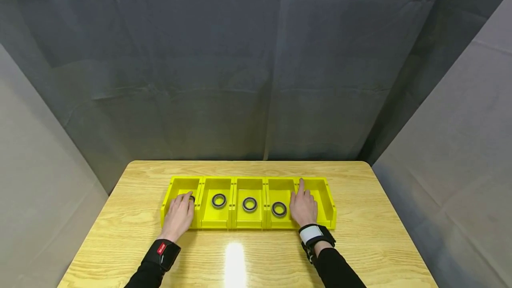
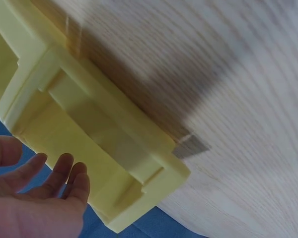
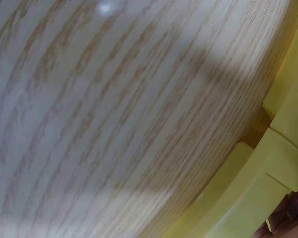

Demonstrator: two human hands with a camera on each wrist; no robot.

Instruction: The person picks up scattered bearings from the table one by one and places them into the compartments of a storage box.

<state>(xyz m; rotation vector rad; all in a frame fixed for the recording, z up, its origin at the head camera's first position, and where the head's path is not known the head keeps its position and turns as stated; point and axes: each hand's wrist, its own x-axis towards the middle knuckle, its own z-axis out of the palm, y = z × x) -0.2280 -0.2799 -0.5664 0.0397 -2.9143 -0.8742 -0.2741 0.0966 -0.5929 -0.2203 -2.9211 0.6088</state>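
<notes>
My left hand (image 1: 178,217) reaches into the leftmost compartment of a row of yellow bins (image 1: 249,224). A bearing (image 1: 193,198) shows partly beside its fingertips, mostly covered by the hand. In the left wrist view, loosely bent fingers (image 2: 64,173) hang over the yellow bin wall (image 2: 109,119), thumb apart, with nothing visible between them. My right hand (image 1: 303,208) lies over the divider between the two rightmost compartments. Its index finger points at the back rim; the other fingertips are hidden. Bearings lie flat in the second (image 1: 218,207), third (image 1: 250,210) and fourth (image 1: 279,215) compartments.
The bins stand in one row on a wooden table (image 1: 136,217) with rounded far corners. Behind it hangs a dark grey curtain (image 1: 200,79), and pale cloth panels (image 1: 448,123) flank both sides.
</notes>
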